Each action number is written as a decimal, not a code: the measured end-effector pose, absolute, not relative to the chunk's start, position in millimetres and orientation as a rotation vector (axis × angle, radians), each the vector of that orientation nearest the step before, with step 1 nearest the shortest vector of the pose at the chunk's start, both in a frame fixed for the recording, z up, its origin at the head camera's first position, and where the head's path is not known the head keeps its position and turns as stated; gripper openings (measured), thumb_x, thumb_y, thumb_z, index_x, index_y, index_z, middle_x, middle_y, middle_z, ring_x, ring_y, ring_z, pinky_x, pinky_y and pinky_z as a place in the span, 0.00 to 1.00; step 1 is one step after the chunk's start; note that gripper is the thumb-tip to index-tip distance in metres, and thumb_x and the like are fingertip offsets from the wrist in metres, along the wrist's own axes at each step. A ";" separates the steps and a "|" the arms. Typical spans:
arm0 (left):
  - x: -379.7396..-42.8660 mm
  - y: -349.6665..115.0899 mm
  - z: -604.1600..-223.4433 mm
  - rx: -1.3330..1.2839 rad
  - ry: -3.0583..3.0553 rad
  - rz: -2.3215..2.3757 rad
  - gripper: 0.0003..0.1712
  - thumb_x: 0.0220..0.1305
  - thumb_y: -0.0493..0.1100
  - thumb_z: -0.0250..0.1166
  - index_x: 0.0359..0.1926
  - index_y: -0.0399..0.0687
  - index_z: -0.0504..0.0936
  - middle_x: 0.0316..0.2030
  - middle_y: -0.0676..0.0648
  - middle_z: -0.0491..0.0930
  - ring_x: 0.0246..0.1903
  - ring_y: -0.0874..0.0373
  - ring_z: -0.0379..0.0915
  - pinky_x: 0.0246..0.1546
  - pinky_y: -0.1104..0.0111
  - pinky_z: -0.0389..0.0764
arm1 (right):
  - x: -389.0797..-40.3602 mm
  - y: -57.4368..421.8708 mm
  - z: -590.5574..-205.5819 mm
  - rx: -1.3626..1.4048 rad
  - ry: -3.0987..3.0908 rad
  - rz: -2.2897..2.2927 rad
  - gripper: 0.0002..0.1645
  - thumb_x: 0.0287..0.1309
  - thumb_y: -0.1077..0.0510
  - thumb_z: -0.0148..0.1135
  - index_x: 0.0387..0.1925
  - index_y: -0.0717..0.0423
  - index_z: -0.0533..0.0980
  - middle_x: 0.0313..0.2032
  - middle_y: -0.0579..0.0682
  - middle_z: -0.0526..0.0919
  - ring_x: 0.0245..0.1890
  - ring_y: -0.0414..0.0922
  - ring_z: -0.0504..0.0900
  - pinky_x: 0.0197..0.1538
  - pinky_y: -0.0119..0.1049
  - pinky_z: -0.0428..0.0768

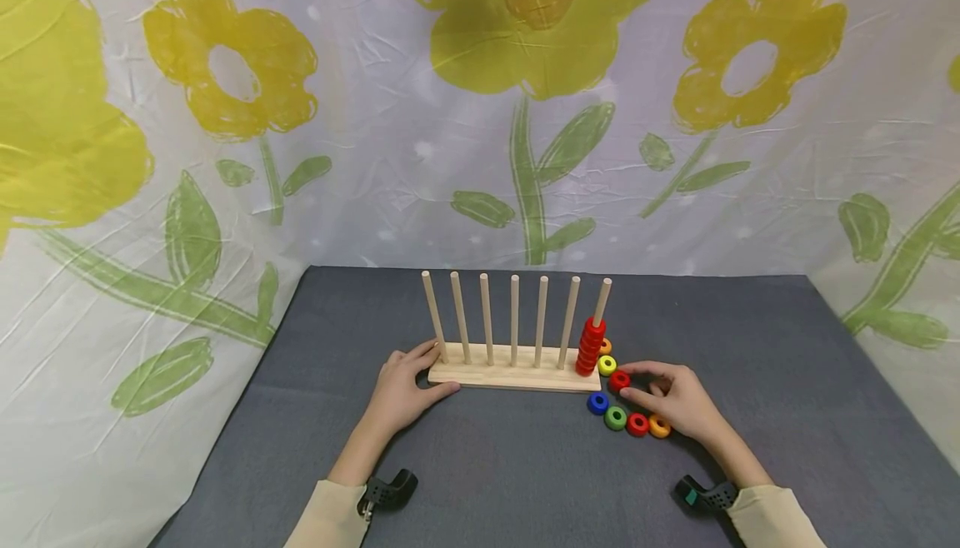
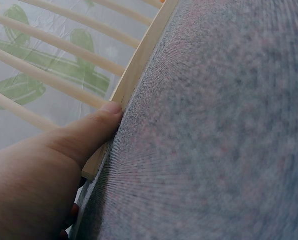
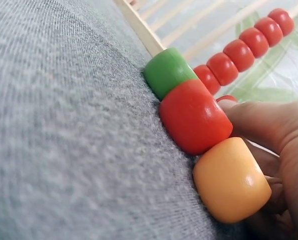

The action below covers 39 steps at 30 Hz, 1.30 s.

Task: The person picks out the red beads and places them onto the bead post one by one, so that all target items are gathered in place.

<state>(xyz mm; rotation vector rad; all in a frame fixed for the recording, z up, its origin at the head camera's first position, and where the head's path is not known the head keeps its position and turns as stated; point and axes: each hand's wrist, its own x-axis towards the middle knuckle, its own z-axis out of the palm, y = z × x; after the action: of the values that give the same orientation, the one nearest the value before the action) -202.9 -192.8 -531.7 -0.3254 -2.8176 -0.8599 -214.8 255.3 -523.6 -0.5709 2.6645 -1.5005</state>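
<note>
A pale wooden peg board (image 1: pixel 517 376) stands on the cloth with a row of upright pegs. Several red beads (image 1: pixel 590 348) are stacked on its rightmost peg. My left hand (image 1: pixel 401 387) grips the board's left end, its thumb (image 2: pixel 96 127) along the front edge and the other fingers around the end. To the right of the board, my right hand (image 1: pixel 675 398) pinches a red bead (image 1: pixel 618 381) between thumb and fingers; only a sliver of it shows in the right wrist view. Just in front lie a green bead (image 3: pixel 169 73), another red bead (image 3: pixel 196 117) and an orange bead (image 3: pixel 231 180).
A blue bead (image 1: pixel 597 402) lies by the board's front right corner. Beyond the right hand are a yellow bead (image 1: pixel 607 366) and an orange bead (image 1: pixel 605 346), close to the red stack. Dark grey cloth (image 1: pixel 495 473) covers the table, with a flower-printed curtain (image 1: pixel 360 198) behind it.
</note>
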 end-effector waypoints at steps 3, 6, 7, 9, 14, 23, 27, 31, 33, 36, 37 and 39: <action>-203.1 -193.0 -532.5 -0.321 -2.818 -0.859 0.46 0.56 0.63 0.75 0.69 0.43 0.76 0.69 0.44 0.70 0.43 0.50 0.67 0.45 0.53 0.69 | -214.1 255.8 -521.6 -0.587 2.663 -1.521 0.19 0.59 0.53 0.76 0.51 0.51 0.85 0.12 0.40 0.61 0.10 0.34 0.57 0.15 0.31 0.58; -203.2 -193.1 -532.9 -0.319 -2.819 -0.860 0.46 0.56 0.63 0.75 0.69 0.43 0.76 0.69 0.44 0.70 0.44 0.50 0.67 0.45 0.53 0.69 | -213.8 256.3 -519.8 -0.595 2.670 -1.534 0.19 0.59 0.54 0.76 0.51 0.51 0.85 0.12 0.40 0.61 0.10 0.34 0.56 0.15 0.31 0.58; -203.1 -193.1 -532.7 -0.318 -2.819 -0.863 0.46 0.56 0.63 0.75 0.69 0.44 0.76 0.69 0.45 0.70 0.44 0.49 0.68 0.45 0.53 0.69 | -213.8 256.4 -519.2 -0.597 2.672 -1.533 0.19 0.59 0.54 0.76 0.51 0.51 0.85 0.12 0.40 0.61 0.10 0.34 0.56 0.15 0.31 0.58; -202.9 -193.1 -532.5 -0.314 -2.823 -0.862 0.46 0.56 0.63 0.76 0.69 0.44 0.76 0.69 0.45 0.70 0.44 0.50 0.67 0.45 0.53 0.69 | -214.0 256.6 -518.4 -0.594 2.678 -1.524 0.19 0.59 0.53 0.76 0.51 0.51 0.85 0.12 0.40 0.61 0.10 0.34 0.57 0.15 0.32 0.58; -203.0 -192.5 -532.8 -0.307 -2.823 -0.859 0.46 0.56 0.63 0.76 0.69 0.44 0.76 0.69 0.46 0.70 0.42 0.51 0.67 0.44 0.55 0.69 | -215.0 257.0 -518.0 -0.581 2.689 -1.502 0.19 0.59 0.52 0.76 0.51 0.52 0.85 0.12 0.40 0.61 0.10 0.34 0.57 0.15 0.32 0.58; -203.2 -191.7 -532.1 -0.300 -2.826 -0.858 0.46 0.56 0.64 0.76 0.70 0.44 0.76 0.69 0.46 0.70 0.42 0.52 0.66 0.42 0.56 0.68 | -214.5 256.3 -510.4 -0.606 2.713 -1.488 0.19 0.59 0.53 0.76 0.51 0.51 0.85 0.12 0.40 0.62 0.10 0.34 0.57 0.15 0.33 0.59; -203.7 -192.3 -531.8 -0.310 -2.820 -0.857 0.46 0.56 0.64 0.75 0.69 0.44 0.76 0.69 0.45 0.70 0.42 0.51 0.67 0.43 0.55 0.69 | -214.9 254.7 -503.6 -0.641 2.720 -1.506 0.18 0.60 0.54 0.75 0.51 0.50 0.84 0.12 0.39 0.61 0.10 0.34 0.56 0.14 0.33 0.59; -203.3 -192.9 -531.5 -0.311 -2.819 -0.861 0.46 0.56 0.63 0.76 0.70 0.44 0.76 0.69 0.45 0.70 0.43 0.50 0.67 0.44 0.54 0.69 | -215.3 253.2 -497.9 -0.673 2.738 -1.514 0.18 0.60 0.57 0.75 0.52 0.51 0.84 0.11 0.39 0.60 0.10 0.33 0.55 0.14 0.33 0.58; -203.1 -192.8 -531.6 -0.312 -2.822 -0.860 0.46 0.56 0.63 0.75 0.70 0.44 0.76 0.69 0.45 0.70 0.43 0.51 0.67 0.43 0.55 0.69 | -215.1 252.2 -495.0 -0.676 2.758 -1.510 0.18 0.60 0.57 0.75 0.52 0.51 0.84 0.12 0.40 0.60 0.11 0.33 0.55 0.14 0.33 0.58; -203.1 -192.6 -532.0 -0.315 -2.824 -0.863 0.46 0.56 0.63 0.75 0.70 0.44 0.76 0.70 0.45 0.70 0.42 0.51 0.66 0.42 0.56 0.68 | -214.5 249.7 -489.2 -0.669 2.786 -1.509 0.18 0.60 0.57 0.75 0.53 0.50 0.84 0.12 0.40 0.60 0.11 0.34 0.55 0.14 0.34 0.59; -203.1 -192.7 -532.2 -0.316 -2.823 -0.861 0.46 0.56 0.63 0.75 0.70 0.44 0.76 0.70 0.45 0.70 0.42 0.52 0.66 0.42 0.56 0.68 | -214.5 248.7 -486.7 -0.667 2.797 -1.508 0.18 0.60 0.57 0.75 0.53 0.50 0.84 0.12 0.40 0.60 0.11 0.34 0.55 0.14 0.34 0.59; -203.1 -192.8 -532.2 -0.316 -2.822 -0.859 0.46 0.56 0.63 0.75 0.70 0.44 0.75 0.70 0.45 0.70 0.41 0.52 0.66 0.42 0.56 0.68 | -214.7 246.9 -481.2 -0.659 2.810 -1.520 0.18 0.60 0.57 0.75 0.53 0.50 0.84 0.12 0.40 0.60 0.11 0.34 0.55 0.15 0.34 0.59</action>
<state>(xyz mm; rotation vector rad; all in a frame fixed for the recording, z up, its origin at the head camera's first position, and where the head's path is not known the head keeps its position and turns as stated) -203.1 -192.8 -532.2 -0.3165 -2.8223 -0.8589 -214.7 246.9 -481.2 -0.6592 2.8101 -1.5196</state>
